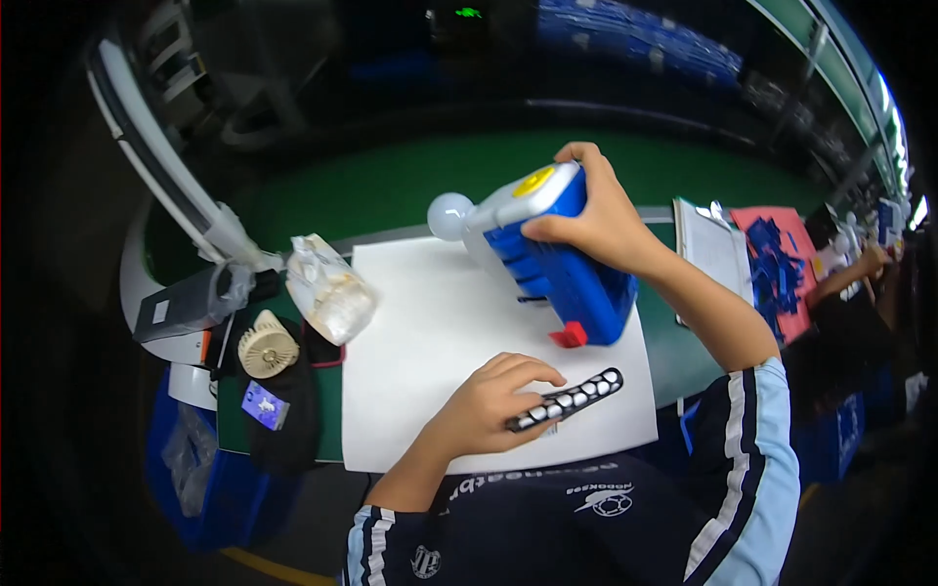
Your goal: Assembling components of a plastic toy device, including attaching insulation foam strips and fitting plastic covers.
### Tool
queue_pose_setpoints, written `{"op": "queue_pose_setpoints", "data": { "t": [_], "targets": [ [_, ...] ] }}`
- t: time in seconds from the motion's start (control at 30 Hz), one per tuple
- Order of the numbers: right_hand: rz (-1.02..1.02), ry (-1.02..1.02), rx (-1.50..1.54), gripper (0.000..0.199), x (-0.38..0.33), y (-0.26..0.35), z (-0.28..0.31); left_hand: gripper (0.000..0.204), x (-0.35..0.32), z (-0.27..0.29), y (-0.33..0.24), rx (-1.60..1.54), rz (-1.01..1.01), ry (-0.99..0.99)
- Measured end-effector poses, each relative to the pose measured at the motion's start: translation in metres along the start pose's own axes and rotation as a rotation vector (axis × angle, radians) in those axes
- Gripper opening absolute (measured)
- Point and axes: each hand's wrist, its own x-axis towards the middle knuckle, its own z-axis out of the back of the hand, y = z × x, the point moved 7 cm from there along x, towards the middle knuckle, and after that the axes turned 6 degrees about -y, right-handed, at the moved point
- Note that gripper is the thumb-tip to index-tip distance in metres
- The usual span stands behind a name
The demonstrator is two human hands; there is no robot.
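My right hand [606,220] grips a blue and white plastic casing [567,269] from its far right side, thumb across the near face. It is held tilted above the white sheet [410,371]. A yellow round part [533,182] sits on its white top, a white ball [450,216] sticks out at its left, and a red tab [570,335] shows at its lower end. Close to the sheet's near edge, my left hand [496,402] has its fingers closed about the left end of a black strip with a row of white round pieces [579,396].
Left of the sheet lie a clear plastic bag [327,288], a beige small fan [268,347] and a purple card [265,405]. At right are a clipboard [718,254] and blue pieces on a red sheet [777,273]. Another person's arm [840,278] shows at far right.
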Motion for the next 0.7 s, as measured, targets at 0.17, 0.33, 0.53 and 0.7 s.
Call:
{"op": "queue_pose_setpoints", "data": {
  "t": [0.17, 0.33, 0.53, 0.7],
  "targets": [
    [-0.114, 0.087, -0.047, 0.088, -0.068, -0.028, 0.017, 0.017, 0.003, -0.039, -0.041, 0.087, -0.093, 0.203],
    [-0.112, 0.093, -0.131, 0.083, -0.085, -0.037, 0.013, 0.021, 0.009, -0.067, -0.041, 0.090, -0.077, 0.331],
    [-0.007, 0.061, -0.328, 0.084, -0.065, -0.044, -0.008, 0.020, 0.007, -0.078, -0.034, 0.008, 0.082, 0.326],
    [0.024, 0.046, -0.382, 0.088, -0.060, -0.040, -0.020, 0.014, 0.005, -0.079, -0.017, 0.077, 0.182, 0.289]
  ]
}}
